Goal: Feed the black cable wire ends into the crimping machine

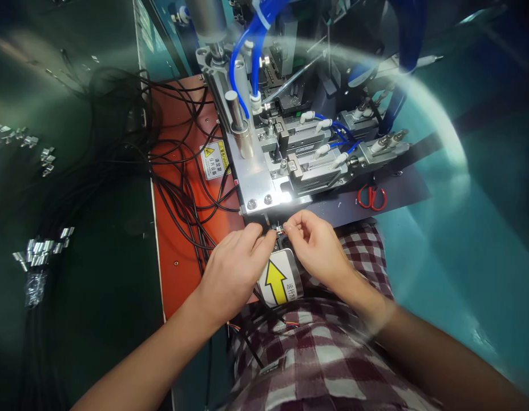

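My left hand point(236, 265) is closed in a pinch at the front edge of the metal fixture point(258, 185). Facing it, my right hand point(313, 242) pinches thin coloured wires point(283, 229) between thumb and forefinger. A tiny silvery piece point(278, 230) shows between the two sets of fingertips; its kind is too small to tell. What the left fingers grip is mostly hidden behind them. Just below the hands is a white label with a yellow arrow point(276, 282) on a rounded part. Black cable ends with bare coloured wires point(292, 323) lie over the checked clothing.
Black cables point(182, 188) tangle across the orange base plate point(178, 291). Red-handled scissors point(372, 198) lie right of the fixture. Blue air hoses point(258, 57) rise above it. At the left lie a bundle of metal-ended cables point(44, 248) and loose metal pieces point(48, 160).
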The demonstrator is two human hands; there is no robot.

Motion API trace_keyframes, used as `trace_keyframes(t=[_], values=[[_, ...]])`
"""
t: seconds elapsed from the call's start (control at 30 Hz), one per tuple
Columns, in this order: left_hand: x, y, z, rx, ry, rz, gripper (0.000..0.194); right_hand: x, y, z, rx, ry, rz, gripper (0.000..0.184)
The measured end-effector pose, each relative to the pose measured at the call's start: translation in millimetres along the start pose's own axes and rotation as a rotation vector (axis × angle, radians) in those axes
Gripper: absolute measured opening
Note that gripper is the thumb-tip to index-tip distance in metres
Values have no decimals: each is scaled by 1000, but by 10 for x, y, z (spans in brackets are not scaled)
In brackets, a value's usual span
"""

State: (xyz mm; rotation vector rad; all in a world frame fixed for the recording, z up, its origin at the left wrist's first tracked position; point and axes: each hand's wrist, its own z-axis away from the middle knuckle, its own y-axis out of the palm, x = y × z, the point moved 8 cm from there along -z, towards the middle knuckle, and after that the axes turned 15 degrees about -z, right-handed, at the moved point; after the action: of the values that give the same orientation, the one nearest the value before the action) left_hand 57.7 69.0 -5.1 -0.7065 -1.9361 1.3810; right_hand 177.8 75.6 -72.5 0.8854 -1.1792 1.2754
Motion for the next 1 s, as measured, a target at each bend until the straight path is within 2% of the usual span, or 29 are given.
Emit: trace_keyframes(t=[0.2,0.3,0.6,0.7,0.8,0.87,1.0], values=[[39,34,42,-56,-24,102,29,-132,58,-26,80,135,-177,21],[42,53,59,-53,-37,139,26,-152,64,-34,92,149,-220,21],[74,16,35,6,-125,43,29,-185,113,-36,141,209,-393,25],[85,33,38,25,-134,87,30,-180,41,-13,96,146,-345,23],[88,45,46,42,-137,92,30,-65,-69,23,4,-15,-213,17],[86,50,48,55,-136,90,31,17,-79,44,-12,-94,-133,13],[82,51,42,64,-137,81,32,43,-31,27,-16,-103,-95,13]])
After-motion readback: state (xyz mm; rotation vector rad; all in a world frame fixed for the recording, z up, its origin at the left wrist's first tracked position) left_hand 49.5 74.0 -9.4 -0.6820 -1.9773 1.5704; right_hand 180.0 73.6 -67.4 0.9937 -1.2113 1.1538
